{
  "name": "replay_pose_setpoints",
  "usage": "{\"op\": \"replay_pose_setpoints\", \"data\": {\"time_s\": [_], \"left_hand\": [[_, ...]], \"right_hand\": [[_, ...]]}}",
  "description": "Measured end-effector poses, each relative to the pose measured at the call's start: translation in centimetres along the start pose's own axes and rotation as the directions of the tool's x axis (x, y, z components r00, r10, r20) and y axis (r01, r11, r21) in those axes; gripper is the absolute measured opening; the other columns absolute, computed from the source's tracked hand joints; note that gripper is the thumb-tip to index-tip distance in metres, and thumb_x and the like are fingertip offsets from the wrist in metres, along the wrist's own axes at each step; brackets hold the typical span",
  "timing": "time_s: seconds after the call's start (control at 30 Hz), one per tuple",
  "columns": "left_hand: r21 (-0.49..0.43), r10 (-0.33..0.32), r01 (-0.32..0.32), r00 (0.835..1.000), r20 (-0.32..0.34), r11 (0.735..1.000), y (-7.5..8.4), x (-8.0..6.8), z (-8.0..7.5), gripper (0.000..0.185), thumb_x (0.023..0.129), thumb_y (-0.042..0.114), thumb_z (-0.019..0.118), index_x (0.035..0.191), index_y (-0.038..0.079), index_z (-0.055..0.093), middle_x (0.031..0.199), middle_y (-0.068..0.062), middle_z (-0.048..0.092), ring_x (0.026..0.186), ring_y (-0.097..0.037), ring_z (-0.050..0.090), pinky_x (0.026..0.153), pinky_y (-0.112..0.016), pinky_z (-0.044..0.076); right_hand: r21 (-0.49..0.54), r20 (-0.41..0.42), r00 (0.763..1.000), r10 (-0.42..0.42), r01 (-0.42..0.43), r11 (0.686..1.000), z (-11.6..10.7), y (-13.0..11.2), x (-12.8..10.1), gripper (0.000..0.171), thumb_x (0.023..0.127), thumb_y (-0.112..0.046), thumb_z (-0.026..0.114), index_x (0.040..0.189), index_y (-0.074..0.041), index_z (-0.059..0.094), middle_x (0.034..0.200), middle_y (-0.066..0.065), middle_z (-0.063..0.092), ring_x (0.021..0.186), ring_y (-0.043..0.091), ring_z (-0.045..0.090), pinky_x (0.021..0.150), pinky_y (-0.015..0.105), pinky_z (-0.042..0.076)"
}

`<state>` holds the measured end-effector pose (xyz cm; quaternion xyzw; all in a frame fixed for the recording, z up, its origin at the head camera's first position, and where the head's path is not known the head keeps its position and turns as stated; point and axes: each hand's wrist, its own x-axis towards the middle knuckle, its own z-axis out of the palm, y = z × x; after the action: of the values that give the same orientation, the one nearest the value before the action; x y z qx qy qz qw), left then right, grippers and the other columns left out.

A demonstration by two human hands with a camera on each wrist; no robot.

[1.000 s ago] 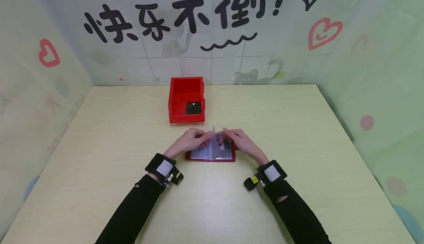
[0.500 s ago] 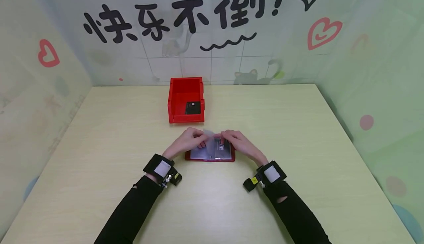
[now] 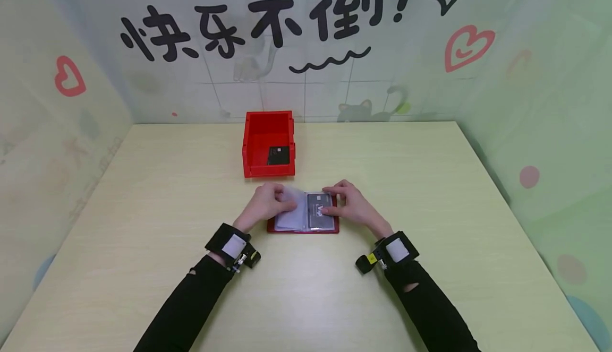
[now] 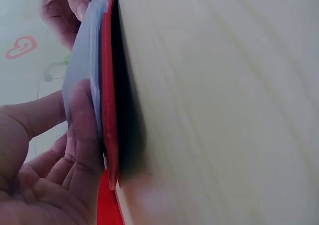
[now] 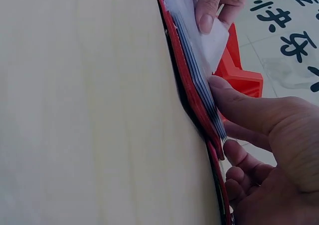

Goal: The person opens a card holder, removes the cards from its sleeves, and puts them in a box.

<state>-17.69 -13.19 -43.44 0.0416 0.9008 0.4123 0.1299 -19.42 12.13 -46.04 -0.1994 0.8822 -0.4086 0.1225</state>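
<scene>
- A red, flat card holder with clear plastic sleeves (image 3: 303, 218) lies open on the pale wooden worktop (image 3: 430, 192), near the person's edge and just in front of the red plastic bin (image 3: 269, 142); the two stand a little apart
- The left hand (image 3: 268, 202) rests on the holder's left half; its thumb and fingers pinch a clear plastic sleeve (image 3: 292, 208) that bows upward over that side; in the left wrist view the thumb (image 4: 84, 112) lies against the sleeve's edge, beside the red cover (image 4: 107, 85)
- The right hand (image 3: 348, 207) lies on the holder's right half with fingers nearly straight, released rather than clenched; its fingertips press on the dark grey card (image 3: 319, 211) inside the sleeve of the right page; in the right wrist view a finger (image 5: 239, 105) bears on the edge of the stacked sleeves (image 5: 199, 80)
- Inside the red bin lies a black card (image 3: 279, 155), flat on the floor of the bin toward its front right corner
- Both forearms wear black sleeves; a black wrist strap with a white patch (image 3: 234, 244) sits on the left wrist, and a like strap (image 3: 396, 249) on the right
- Behind the worktop stands a pale green wall with black painted characters (image 3: 248, 25) and red hearts
</scene>
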Motion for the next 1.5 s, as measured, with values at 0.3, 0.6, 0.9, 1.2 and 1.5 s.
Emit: {"op": "replay_pose_setpoints", "data": {"time_s": [0.3,0.6,0.9,1.2,1.5], "left_hand": [[0.050,-0.045,0.046,0.999,-0.022,0.998,0.5,-0.3,0.1,0.054,0.087,0.021,0.079,0.132,0.005,0.056,0.098,-0.014,0.064,0.084,-0.023,0.059,0.067,-0.024,0.050],[0.244,0.040,-0.020,0.996,-0.077,0.970,1.1,-0.3,1.0,0.049,0.085,0.019,0.080,0.128,0.005,0.061,0.119,-0.013,0.058,0.111,-0.026,0.053,0.093,-0.040,0.054],[0.210,0.150,-0.149,0.989,0.009,0.966,2.0,-0.4,2.0,0.036,0.089,-0.003,0.067,0.125,0.001,0.065,0.112,-0.014,0.064,0.103,-0.026,0.056,0.100,-0.040,0.052],[0.280,0.185,-0.185,0.982,0.027,0.942,2.6,-0.3,2.5,0.040,0.087,-0.006,0.063,0.127,-0.002,0.066,0.114,-0.015,0.066,0.100,-0.025,0.057,0.098,-0.039,0.052],[0.165,0.122,-0.124,0.992,0.021,0.978,2.4,0.1,2.7,0.038,0.092,0.007,0.068,0.129,-0.001,0.065,0.105,-0.013,0.063,0.096,-0.022,0.055,0.088,-0.034,0.051]], "right_hand": [[-0.055,-0.014,1.000,-0.005,0.004,0.998,0.1,0.6,0.1,0.059,0.084,-0.026,0.082,0.136,-0.008,0.063,0.118,0.013,0.055,0.110,0.028,0.044,0.087,0.033,0.033],[-0.028,0.036,0.999,0.017,-0.016,0.999,-0.4,0.8,0.4,0.056,0.086,-0.027,0.080,0.136,-0.009,0.063,0.122,0.016,0.056,0.112,0.030,0.045,0.091,0.037,0.039],[0.018,0.038,0.999,0.016,-0.017,1.000,-0.5,0.7,0.4,0.054,0.086,-0.024,0.080,0.134,-0.007,0.064,0.118,0.016,0.057,0.108,0.028,0.045,0.087,0.033,0.036],[0.030,0.038,0.999,0.015,-0.017,0.999,-0.5,0.8,0.4,0.054,0.086,-0.025,0.080,0.134,-0.008,0.064,0.118,0.016,0.057,0.108,0.028,0.045,0.086,0.033,0.035],[0.036,0.020,1.000,0.013,-0.014,0.999,-0.2,0.9,0.4,0.054,0.084,-0.021,0.082,0.133,-0.008,0.065,0.116,0.014,0.059,0.106,0.027,0.045,0.087,0.033,0.036]]}}
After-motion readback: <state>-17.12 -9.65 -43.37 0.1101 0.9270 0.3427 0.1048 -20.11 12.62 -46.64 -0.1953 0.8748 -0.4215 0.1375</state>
